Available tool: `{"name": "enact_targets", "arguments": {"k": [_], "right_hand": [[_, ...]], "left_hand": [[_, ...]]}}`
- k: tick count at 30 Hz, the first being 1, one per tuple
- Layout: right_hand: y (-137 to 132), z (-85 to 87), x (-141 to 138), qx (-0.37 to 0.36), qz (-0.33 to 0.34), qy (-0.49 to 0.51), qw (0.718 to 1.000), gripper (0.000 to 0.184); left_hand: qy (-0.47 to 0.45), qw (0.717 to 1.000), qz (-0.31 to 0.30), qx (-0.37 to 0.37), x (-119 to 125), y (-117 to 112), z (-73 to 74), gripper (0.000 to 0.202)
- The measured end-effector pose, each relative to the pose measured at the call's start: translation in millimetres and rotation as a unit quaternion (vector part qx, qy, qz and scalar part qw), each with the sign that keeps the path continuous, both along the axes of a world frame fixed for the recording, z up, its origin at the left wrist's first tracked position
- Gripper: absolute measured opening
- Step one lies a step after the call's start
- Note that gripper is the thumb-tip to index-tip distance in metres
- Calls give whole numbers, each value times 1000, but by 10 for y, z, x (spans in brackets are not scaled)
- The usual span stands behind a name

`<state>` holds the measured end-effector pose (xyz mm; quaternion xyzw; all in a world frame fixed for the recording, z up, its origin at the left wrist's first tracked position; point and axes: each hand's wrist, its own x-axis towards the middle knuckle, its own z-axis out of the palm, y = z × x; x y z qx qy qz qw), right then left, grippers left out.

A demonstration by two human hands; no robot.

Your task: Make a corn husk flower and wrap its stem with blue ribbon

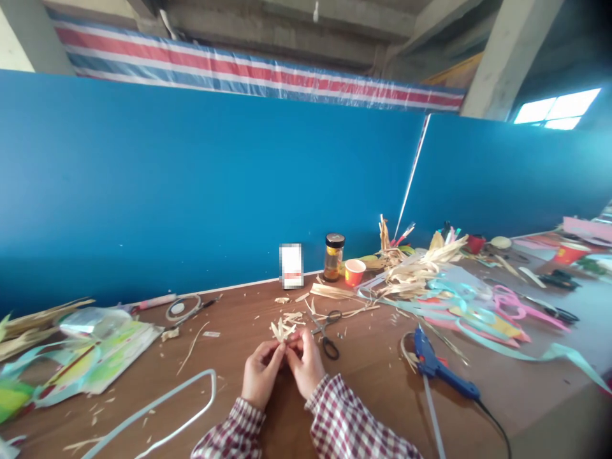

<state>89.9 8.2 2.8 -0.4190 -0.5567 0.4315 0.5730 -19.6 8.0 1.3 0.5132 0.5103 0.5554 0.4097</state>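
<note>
Maroon-and-white checked fabric sleeves fill the near foreground; at their cuffs, a left hand and right hand meet, thumbs and fingertips pinching a pale, splayed, husk-like piece above a brown tabletop. Black-handled metal scissors lie just right, a blue plastic glue gun farther right. A pale bent strip curves at left. Far off, a dark-lidded transparent jar and red paper cup stand before a smooth blue panel.

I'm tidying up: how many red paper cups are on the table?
2 clearly: one red paper cup beside the lidded jar, another cup at far right. A red object between may be a partly hidden third.
</note>
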Motion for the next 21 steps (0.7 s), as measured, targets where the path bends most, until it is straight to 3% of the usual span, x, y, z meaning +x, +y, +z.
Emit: {"name": "enact_targets", "arguments": {"k": [5, 9, 12, 15, 17, 21], "right_hand": [[6, -22, -3, 5, -1, -3, 1000, 13], [-8, -52, -7, 30, -51, -81, 995, 18], [-61, 22, -28, 37, -88, -104, 990, 14], [-159, 269, -14, 38, -85, -106, 990, 12], [-232, 524, 77, 55, -44, -115, 991, 14], [-295, 1019, 610, 175, 3, -201, 964, 14]], "left_hand": [[-53, 998, 12, -34, 6, 5, 9, 36], [-136, 989, 41, -44, -18, 47, -52, 39], [-174, 981, 56, -57, -48, 82, -95, 39], [-196, 976, 59, -74, -71, 99, -112, 39], [-200, 975, 54, -84, -75, 100, -110, 39], [-176, 979, 48, -92, -64, 89, -89, 38]]}}
